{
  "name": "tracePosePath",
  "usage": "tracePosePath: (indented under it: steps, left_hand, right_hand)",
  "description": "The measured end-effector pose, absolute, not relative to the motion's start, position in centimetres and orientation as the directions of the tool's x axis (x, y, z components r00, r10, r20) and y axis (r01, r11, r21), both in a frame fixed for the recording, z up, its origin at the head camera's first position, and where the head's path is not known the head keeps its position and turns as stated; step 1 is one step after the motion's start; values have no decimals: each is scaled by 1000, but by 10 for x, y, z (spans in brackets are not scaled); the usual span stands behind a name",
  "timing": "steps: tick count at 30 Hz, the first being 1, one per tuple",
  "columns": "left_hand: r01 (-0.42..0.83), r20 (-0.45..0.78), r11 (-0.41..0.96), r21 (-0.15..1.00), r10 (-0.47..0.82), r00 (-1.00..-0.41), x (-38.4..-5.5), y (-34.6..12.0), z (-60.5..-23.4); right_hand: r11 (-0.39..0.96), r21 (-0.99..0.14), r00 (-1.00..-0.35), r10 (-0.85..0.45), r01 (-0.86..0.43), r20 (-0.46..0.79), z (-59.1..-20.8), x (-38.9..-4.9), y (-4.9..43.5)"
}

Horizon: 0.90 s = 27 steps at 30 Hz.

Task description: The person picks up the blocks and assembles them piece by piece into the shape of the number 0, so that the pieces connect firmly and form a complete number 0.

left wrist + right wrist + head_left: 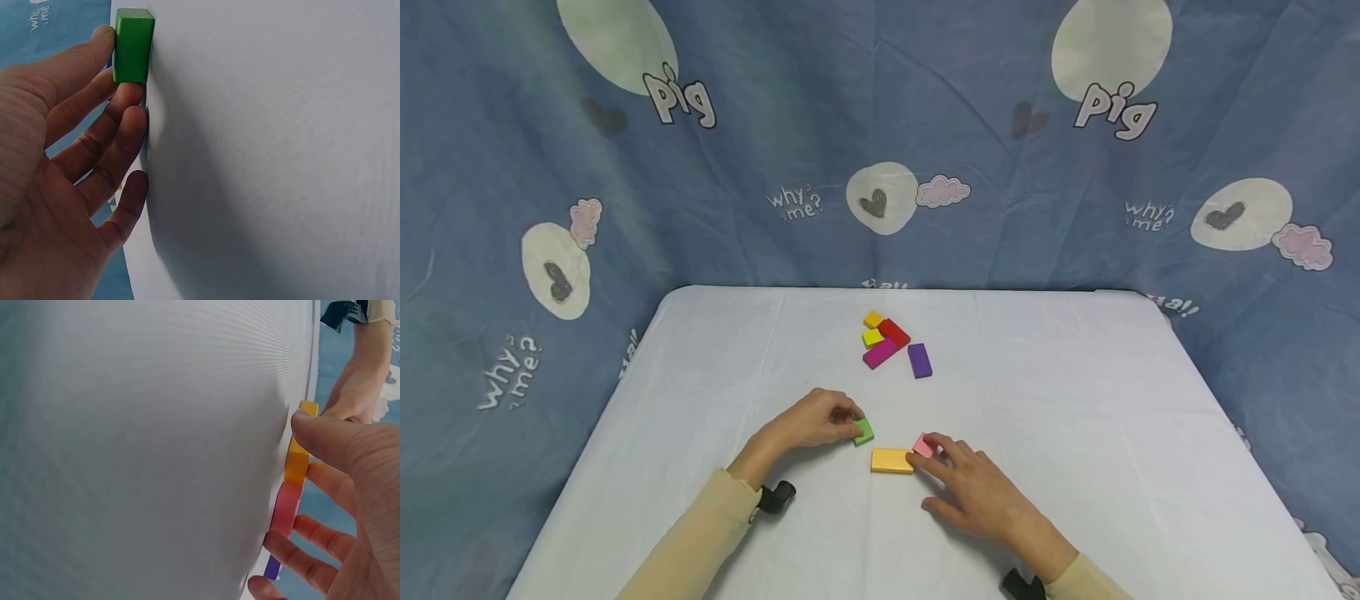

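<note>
My left hand [814,419] pinches a small green block [865,432] between thumb and fingertips, low over the white table. In the left wrist view the green block [132,49] stands upright at the fingertips, the other fingers loosely bent below. To its right lies a yellow-orange rectangular block [891,461]. At that block's right end my right hand [985,496] reaches in with spread fingers. Its fingertips touch the pink block [922,446] and the orange block's end, while the thumb stays apart. Fingers partly cover the pink block [286,507].
Farther back on the white table [1075,400] sits a cluster: a red block [895,332], a magenta block [880,353] and two small yellow blocks [872,337]. A purple block [920,361] lies just right of them. A blue patterned cloth [985,242] hangs behind the table.
</note>
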<state>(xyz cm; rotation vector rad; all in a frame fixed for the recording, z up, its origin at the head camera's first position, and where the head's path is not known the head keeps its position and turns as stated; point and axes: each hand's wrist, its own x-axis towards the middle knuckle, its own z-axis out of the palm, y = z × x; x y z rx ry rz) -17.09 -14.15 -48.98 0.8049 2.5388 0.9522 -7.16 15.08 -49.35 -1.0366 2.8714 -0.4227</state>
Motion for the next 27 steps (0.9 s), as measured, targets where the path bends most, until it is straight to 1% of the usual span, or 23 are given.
tracePosePath:
  steps: [13,27]
  left_hand:
    - [409,-94,611,678,624,-776,-170,-142,-489]
    - [390,-136,623,678,628,-766,-166,-141,-485]
  right_hand:
    - [750,-269,-779,-627,-605,5,-492,-71,151]
    - [739,-273,-772,-636,-615,18,-492,-72,151]
